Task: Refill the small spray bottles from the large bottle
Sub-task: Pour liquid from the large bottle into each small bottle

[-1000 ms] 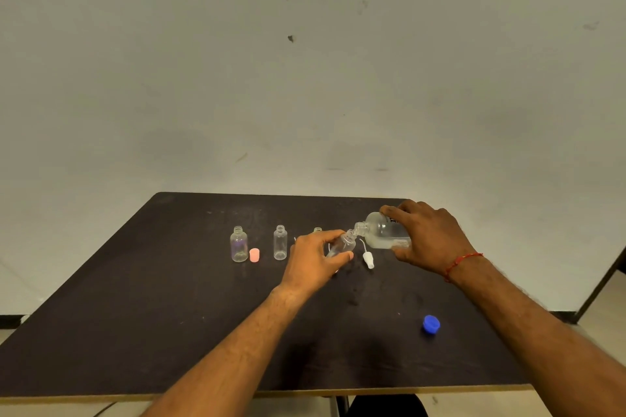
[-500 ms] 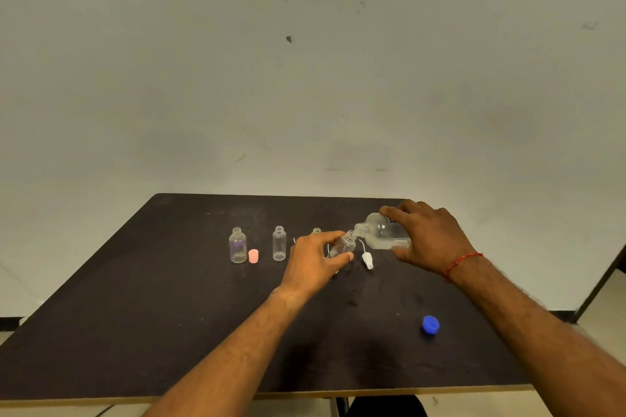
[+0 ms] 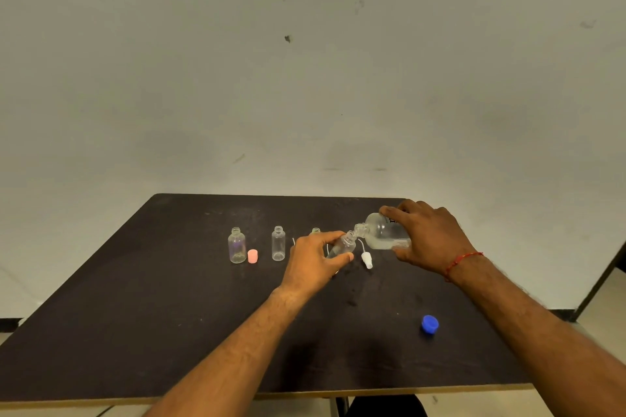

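My right hand (image 3: 428,240) grips the large clear bottle (image 3: 381,232), tipped on its side with its open neck pointing left. My left hand (image 3: 311,264) holds a small clear bottle (image 3: 343,245) tilted so that its mouth meets the large bottle's neck. Two more small open bottles stand upright to the left: a rounder one (image 3: 237,245) and a slimmer one (image 3: 278,244). A third small bottle (image 3: 315,231) shows only its top behind my left hand.
A pink cap (image 3: 252,256) stands between the two upright bottles. A white spray top (image 3: 366,260) lies just below the large bottle. A blue cap (image 3: 429,324) lies near the front right of the dark table (image 3: 135,315). A wall rises behind.
Both hands and both held bottles stay almost where they were; the neck-to-mouth contact is kept. Nothing else on the table has moved.
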`<move>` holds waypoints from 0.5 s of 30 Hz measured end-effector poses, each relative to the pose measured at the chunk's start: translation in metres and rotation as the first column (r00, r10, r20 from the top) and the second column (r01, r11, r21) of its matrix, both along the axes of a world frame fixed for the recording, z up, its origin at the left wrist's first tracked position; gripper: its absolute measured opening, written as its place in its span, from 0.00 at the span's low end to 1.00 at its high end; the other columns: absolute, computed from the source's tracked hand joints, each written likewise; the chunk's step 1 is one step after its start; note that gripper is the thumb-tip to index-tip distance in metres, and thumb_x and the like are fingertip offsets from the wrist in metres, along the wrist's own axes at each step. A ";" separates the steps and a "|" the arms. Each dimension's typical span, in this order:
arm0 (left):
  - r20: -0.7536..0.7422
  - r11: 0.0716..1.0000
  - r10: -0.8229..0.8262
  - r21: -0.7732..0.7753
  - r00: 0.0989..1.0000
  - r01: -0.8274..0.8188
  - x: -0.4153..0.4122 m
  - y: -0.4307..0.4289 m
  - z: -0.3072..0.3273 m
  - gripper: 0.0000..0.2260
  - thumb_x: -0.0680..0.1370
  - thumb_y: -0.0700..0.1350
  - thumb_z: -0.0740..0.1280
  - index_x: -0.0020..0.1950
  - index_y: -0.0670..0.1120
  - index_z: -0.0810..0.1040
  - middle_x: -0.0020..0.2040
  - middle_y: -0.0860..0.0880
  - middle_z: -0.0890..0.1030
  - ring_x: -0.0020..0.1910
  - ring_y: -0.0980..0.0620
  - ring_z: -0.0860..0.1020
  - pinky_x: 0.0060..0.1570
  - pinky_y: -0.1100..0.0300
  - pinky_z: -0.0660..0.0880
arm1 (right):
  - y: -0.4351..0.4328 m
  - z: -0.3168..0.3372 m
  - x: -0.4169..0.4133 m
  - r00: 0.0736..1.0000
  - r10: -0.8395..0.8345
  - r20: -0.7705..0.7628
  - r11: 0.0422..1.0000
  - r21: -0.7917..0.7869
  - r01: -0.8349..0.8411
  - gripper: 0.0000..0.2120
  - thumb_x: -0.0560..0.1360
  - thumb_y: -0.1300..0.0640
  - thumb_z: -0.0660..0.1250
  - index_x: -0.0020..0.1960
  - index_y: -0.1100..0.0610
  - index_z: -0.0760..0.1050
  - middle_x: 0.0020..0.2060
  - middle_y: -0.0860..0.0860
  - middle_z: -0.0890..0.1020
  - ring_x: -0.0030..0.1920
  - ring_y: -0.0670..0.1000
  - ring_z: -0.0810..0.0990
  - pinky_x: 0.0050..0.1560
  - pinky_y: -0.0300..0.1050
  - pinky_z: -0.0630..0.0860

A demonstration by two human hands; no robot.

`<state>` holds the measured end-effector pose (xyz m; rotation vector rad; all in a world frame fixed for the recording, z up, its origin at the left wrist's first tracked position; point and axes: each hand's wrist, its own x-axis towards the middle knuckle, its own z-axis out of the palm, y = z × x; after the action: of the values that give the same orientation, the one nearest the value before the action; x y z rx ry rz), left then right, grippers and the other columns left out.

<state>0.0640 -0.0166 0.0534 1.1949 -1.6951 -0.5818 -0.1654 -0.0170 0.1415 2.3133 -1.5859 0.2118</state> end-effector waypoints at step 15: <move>0.001 1.000 -0.003 0.000 1.000 0.003 -0.001 0.003 0.005 0.15 0.73 0.50 0.76 0.58 0.63 0.79 0.42 0.69 0.81 0.44 0.54 0.83 0.39 0.51 0.83 | -0.001 0.002 0.000 1.000 0.003 0.005 1.000 -0.004 -0.003 0.36 0.68 0.44 0.72 0.72 0.42 0.63 0.61 0.46 0.74 0.61 0.51 0.72 0.55 0.49 0.73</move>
<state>0.0628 -0.0136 0.0579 1.1926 -1.6985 -0.5829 -0.1657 -0.0176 0.1434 2.3145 -1.5825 0.2211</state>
